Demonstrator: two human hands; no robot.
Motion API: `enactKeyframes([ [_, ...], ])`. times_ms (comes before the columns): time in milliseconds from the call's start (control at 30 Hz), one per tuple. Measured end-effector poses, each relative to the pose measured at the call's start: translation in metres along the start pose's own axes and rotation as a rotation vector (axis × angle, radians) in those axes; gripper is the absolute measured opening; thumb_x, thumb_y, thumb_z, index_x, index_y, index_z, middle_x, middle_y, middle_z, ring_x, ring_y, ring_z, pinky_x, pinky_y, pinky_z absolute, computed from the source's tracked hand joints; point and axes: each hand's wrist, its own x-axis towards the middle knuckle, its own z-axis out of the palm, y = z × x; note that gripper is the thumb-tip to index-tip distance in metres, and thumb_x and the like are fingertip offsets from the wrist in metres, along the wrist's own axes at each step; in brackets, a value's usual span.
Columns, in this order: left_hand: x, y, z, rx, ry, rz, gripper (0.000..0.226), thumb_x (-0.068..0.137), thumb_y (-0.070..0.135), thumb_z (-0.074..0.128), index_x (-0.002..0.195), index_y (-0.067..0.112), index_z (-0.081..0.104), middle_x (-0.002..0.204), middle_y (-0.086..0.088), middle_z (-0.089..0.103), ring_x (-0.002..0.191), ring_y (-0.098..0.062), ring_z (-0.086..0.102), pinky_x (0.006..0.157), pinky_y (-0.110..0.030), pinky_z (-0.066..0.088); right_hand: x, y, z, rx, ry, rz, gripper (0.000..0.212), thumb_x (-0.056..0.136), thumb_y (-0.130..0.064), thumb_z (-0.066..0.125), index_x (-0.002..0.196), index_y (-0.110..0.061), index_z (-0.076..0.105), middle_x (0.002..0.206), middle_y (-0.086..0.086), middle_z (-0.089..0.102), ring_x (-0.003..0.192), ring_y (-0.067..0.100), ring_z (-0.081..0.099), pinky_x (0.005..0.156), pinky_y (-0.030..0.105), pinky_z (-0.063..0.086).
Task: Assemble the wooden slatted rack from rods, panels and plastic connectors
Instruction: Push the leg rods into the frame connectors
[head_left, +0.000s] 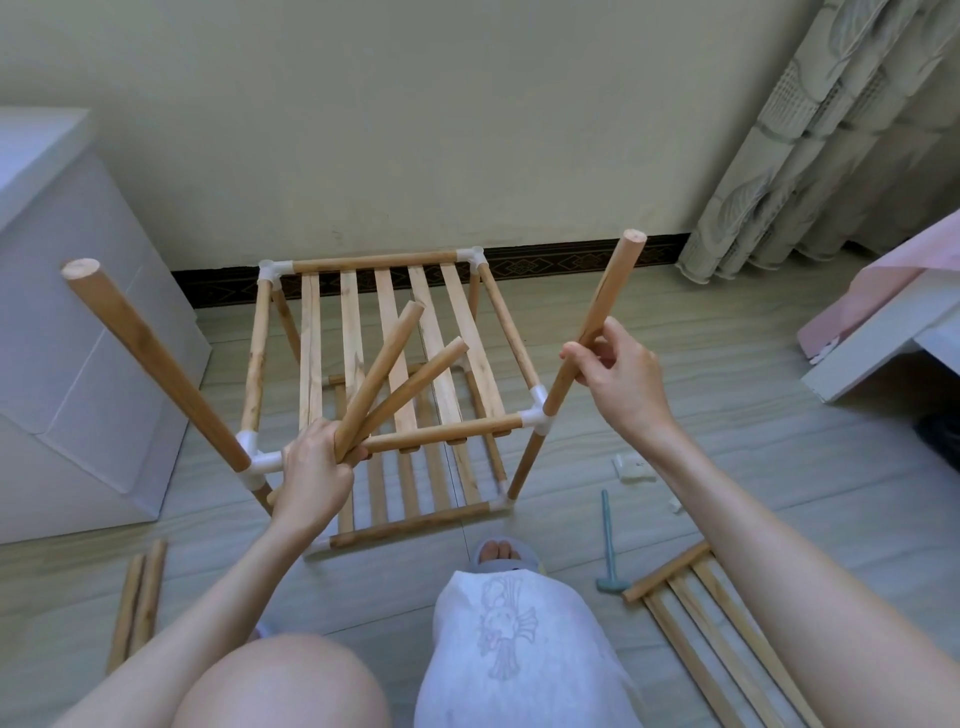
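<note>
A two-tier wooden slatted rack (363, 322) stands on the floor, its rods joined by white plastic connectors. My left hand (311, 467) grips two loose rods (384, 379) fanned upward over the near rail of the upper tier. My right hand (618, 374) grips an upright rod (608, 291) whose lower end sits in the near right connector (537, 410). Another upright rod (150, 358) leans out of the near left connector (254, 457).
A white cabinet (67, 332) stands at the left. Two spare rods (137, 603) lie on the floor at lower left. A slatted panel (722, 634), a green mallet (607, 545) and loose white connectors (631, 467) lie at right. A white bed frame (883, 353) is at far right.
</note>
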Motion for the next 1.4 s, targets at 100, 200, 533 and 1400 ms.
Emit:
enactKeyframes([
  [100,0.004,0.002,-0.002,-0.011,-0.029,-0.013,0.010,0.086,0.005,0.062,0.088,0.015,0.061,0.089,0.000,0.053,0.094,-0.025,0.054,0.093,-0.046,0.042,0.002,-0.002,0.000,0.001,-0.029,0.009,0.013,0.090,-0.029,0.058,0.085,-0.020,0.051,0.082,0.001,0.068,0.082,0.016,0.068,0.078,0.041,0.057],
  [200,0.010,0.001,-0.006,-0.017,-0.045,-0.029,0.011,0.086,0.006,0.062,0.089,0.017,0.062,0.090,0.000,0.054,0.095,-0.023,0.054,0.092,-0.043,0.042,0.000,-0.009,0.014,-0.115,0.046,-0.032,0.015,0.093,-0.029,0.054,0.089,-0.017,0.046,0.079,0.003,0.063,0.077,0.018,0.064,0.072,0.034,0.055],
  [533,0.045,-0.004,-0.018,-0.090,0.112,-0.192,0.013,0.090,0.008,0.056,0.103,0.009,0.060,0.096,-0.012,0.058,0.105,-0.035,0.054,0.090,-0.045,0.044,-0.018,-0.022,0.034,0.012,-0.019,-0.097,0.014,0.085,-0.036,0.061,0.083,-0.026,0.052,0.078,-0.003,0.065,0.076,0.012,0.066,0.070,0.037,0.057],
  [1400,-0.049,-0.030,-0.045,-0.941,0.164,-0.410,0.014,0.091,0.003,0.055,0.102,0.010,0.061,0.099,-0.005,0.073,0.101,-0.017,0.067,0.096,-0.041,0.048,-0.005,-0.016,0.167,-0.686,-0.371,-0.758,0.052,0.080,-0.062,0.036,0.082,-0.027,0.074,0.069,-0.003,0.061,0.069,0.019,0.056,0.068,0.035,0.051],
])
